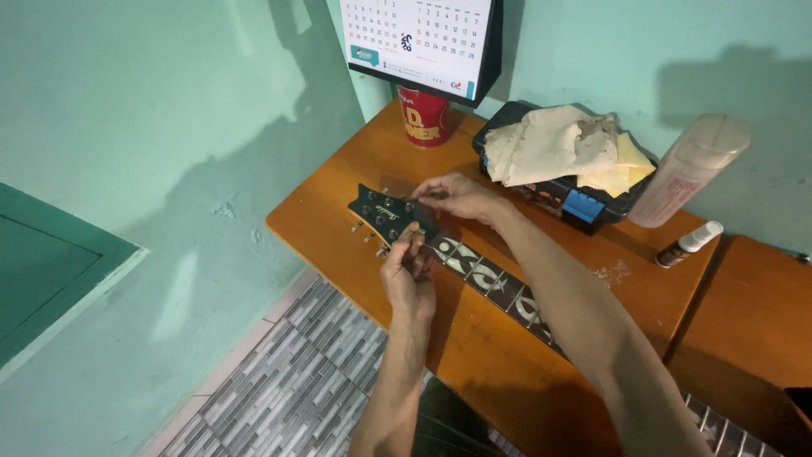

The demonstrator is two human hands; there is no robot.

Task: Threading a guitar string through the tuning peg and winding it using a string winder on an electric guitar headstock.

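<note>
A guitar neck (499, 288) with pale inlays lies across the orange wooden table (338, 228), its black headstock (385, 211) pointing left toward the table's corner. My left hand (408, 275) rests at the near edge of the headstock, fingers pinched at a tuning peg (396, 235). My right hand (457, 196) reaches over from the far side, fingertips pinching at a tuner on the headstock's upper edge. What exactly each hand grips is too small to tell.
A black case (575, 199) with cream cloths (558, 144) on it sits behind the neck. A tall white spray can (689, 169), a small bottle (689, 244), a red cup (425, 118) and a desk calendar (419, 38) stand at the back. Grey tiled floor (296, 372) lies below.
</note>
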